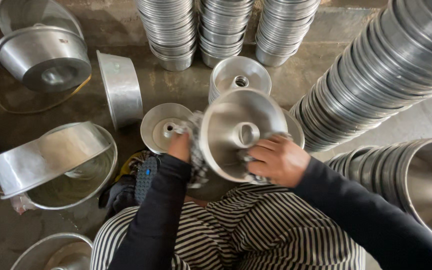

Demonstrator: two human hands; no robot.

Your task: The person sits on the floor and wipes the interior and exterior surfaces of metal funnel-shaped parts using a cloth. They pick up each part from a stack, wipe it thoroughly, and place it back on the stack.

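Observation:
A shiny aluminium ring-shaped pan with a central tube is held tilted above my lap. My left hand grips its left rim through a patterned cloth. My right hand holds the lower right rim, also with a piece of cloth under the fingers. Both arms wear dark sleeves; striped trousers cover my knees below.
Tall stacks of identical pans stand at the back and lean along the right. Loose pans lie on the concrete floor. Larger round tins and a wide basin sit at left. A sandal is by my knee.

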